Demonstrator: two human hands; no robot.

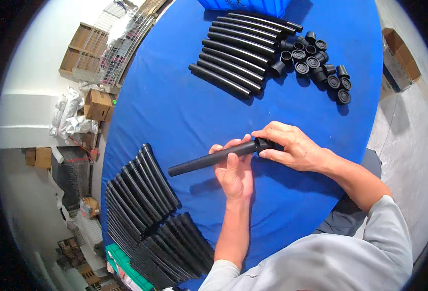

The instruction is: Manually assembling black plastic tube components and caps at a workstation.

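My left hand (234, 172) is wrapped from below around a black tube (199, 162), which slants up to the right above the blue cloth. At the tube's right end, my right hand (294, 145) grips a black end cap (262, 144) between thumb and fingers. The cap sits against or on the tube end; how far it is on, I cannot tell. Beyond my hands lies a row of black tubes (233, 63), with a loose pile of black end caps (313, 62) beside it. To the left are stacked rows of black tubes (141, 189).
A blue cloth (160, 106) covers the table. A blue crate (252, 6) stands at its far edge. Something green (126, 266) lies at the lower left edge. On the floor are cardboard boxes (97, 104), a wire basket (114, 48) and an open carton (401, 58) at right.
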